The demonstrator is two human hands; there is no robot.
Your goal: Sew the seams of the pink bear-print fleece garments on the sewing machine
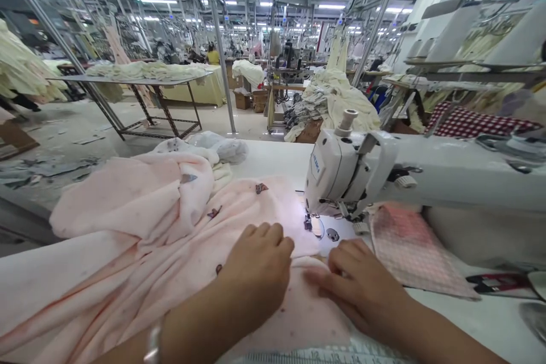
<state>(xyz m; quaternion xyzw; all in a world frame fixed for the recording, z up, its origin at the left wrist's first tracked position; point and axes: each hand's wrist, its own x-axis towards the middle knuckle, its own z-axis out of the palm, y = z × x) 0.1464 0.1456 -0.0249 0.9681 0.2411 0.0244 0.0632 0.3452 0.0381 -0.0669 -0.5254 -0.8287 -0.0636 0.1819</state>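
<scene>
Cloth: pink, patterned (273,196); bunched at left, spread flat toward the machine (336,168), edge by the foot (307,224); whether under it, can't tell.
Left hand (265,259): on cloth, fingers curled; grasping or just pressing, can't tell.
Right hand (360,278): at cloth's right side, fingers bent; pinch blurred, can't tell.
Done: cloth laid out beside needle area; no finished seam visible.
Left: likely lining up the edge, then stitching; amount can't tell.
Nearby: checked cloth (420,250) right, ruler (311,356) in front.

Left hand (261,261), right hand (362,284) on pink fabric (174,259), sewing machine (430,170)
</scene>
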